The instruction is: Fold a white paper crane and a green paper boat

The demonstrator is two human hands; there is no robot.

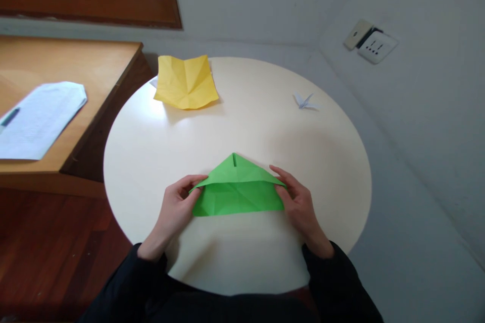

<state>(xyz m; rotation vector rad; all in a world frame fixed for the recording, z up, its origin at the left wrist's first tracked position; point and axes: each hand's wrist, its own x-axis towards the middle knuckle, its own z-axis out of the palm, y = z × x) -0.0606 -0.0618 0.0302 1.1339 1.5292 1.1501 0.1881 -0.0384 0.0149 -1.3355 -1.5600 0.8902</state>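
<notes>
A green sheet of folding paper [238, 197] is held near the front middle of the round table. Its upper part forms a triangle with the peak pointing away from me and a short dark slit at the tip. Below the triangle runs a creased flat band. My left hand [179, 201] pinches the left corner between thumb and fingers. At the right corner my right hand [297, 201] grips the paper the same way, its index finger stretched a little past the edge.
On the round white table [242, 126], a creased yellow paper [185, 83] lies at the back left and a small white folded paper bird [305, 102] at the back right. A wooden desk [109, 60] on the left bears white sheets [49, 116] and a pen [10, 117]. Walls stand behind and right.
</notes>
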